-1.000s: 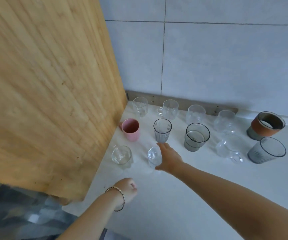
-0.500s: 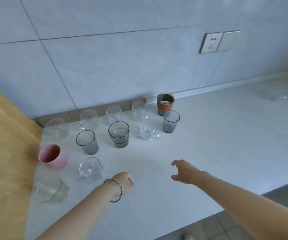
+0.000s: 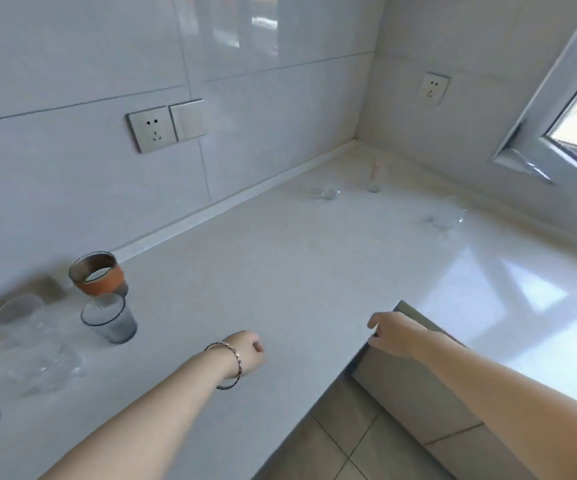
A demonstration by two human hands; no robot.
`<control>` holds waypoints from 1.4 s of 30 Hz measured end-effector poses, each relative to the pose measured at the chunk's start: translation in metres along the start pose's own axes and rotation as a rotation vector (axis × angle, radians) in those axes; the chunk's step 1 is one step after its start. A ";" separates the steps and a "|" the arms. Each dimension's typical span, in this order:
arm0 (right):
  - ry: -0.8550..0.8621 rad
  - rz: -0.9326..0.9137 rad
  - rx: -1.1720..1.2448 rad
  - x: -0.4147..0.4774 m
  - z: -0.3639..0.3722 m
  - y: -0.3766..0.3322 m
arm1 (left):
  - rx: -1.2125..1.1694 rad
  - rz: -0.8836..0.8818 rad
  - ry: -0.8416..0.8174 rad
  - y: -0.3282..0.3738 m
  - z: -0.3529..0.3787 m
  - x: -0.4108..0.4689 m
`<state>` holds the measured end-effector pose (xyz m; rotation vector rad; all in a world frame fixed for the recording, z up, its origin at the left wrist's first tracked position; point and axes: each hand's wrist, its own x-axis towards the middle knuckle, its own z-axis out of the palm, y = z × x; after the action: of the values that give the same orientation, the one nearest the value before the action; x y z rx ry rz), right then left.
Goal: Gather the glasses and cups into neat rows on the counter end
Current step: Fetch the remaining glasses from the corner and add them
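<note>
Left hand [image 3: 245,353] fisted — right hand [image 3: 396,334] loosely curled.

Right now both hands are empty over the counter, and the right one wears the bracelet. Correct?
Not quite. The head view shows the bracelet on the left hand's wrist, not the right's. The rest holds: the left hand and the right hand are both empty above the counter.
</note>
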<state>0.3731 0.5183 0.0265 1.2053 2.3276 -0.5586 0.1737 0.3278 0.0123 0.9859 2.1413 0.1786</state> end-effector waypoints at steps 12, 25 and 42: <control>0.104 0.152 0.139 0.085 -0.101 0.168 | 0.074 0.083 -0.049 0.187 -0.005 0.122; 0.239 0.272 0.210 0.207 -0.199 0.240 | 0.183 0.166 -0.149 0.285 -0.053 0.281; 0.152 0.105 0.238 0.384 -0.254 0.328 | 0.028 -0.080 -0.100 0.348 -0.034 0.376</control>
<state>0.3968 1.0801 -0.0306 1.5172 2.3554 -0.7462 0.2008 0.8374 -0.0399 0.9044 2.0919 0.0592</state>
